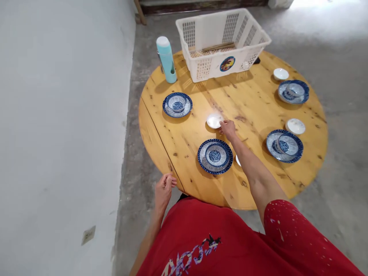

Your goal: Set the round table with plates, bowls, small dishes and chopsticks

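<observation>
Reaching across the table, my right hand (228, 128) pinches the right rim of a small white saucer (214, 120). My left hand (165, 186) hangs by the near left table edge, its fingers loosely curled together with nothing visible in them. Between me and the saucer sits a blue-patterned plate (202, 162) with a matching bowl (215, 155) on it. Farther left, another blue plate (188, 109) carries a bowl (176, 102). A second white dish (238, 161) is mostly covered by my right forearm.
A white plastic basket (208, 65) with sticks inside stands at the back, a light-blue bottle (166, 61) to its left. Two plates with bowls (284, 145) (293, 92) and two white dishes (295, 126) (281, 74) lie on the right of the round wooden table (195, 184). A wall (66, 96) runs along the left.
</observation>
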`<state>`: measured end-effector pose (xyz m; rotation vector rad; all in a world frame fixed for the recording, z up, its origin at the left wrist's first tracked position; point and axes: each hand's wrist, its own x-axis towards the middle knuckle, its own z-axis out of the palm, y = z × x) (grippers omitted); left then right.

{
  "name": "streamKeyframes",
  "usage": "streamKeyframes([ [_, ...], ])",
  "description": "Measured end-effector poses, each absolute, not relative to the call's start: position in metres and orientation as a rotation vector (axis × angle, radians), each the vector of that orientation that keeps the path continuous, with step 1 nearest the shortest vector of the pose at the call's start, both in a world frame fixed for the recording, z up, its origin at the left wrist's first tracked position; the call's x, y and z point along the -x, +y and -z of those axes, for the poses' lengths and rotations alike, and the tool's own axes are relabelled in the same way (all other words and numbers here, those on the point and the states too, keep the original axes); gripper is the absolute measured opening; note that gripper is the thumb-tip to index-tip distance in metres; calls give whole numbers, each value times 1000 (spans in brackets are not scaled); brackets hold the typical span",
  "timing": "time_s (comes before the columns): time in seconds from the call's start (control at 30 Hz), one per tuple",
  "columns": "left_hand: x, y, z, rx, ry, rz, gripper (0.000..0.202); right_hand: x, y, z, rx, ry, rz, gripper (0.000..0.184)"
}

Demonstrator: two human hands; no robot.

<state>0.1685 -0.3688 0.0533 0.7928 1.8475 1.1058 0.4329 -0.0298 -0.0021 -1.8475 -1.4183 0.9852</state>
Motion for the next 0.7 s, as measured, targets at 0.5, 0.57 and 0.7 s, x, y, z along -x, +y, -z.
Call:
streamKeyframes([
  [0.5, -150, -291, -43, -800, 1675, -1065, 30, -403, -65, -23, 1813, -1614, -1039, 28],
  [0.57, -139, -263, -40, -814, 1595, -1067, 29, -389, -69, -26, 1808, -1630, -1038, 28],
  [0.7, -111, -209, -30, -840, 1502, -1020, 28, -344, -80, -25, 1870, -1619, -1021, 27],
])
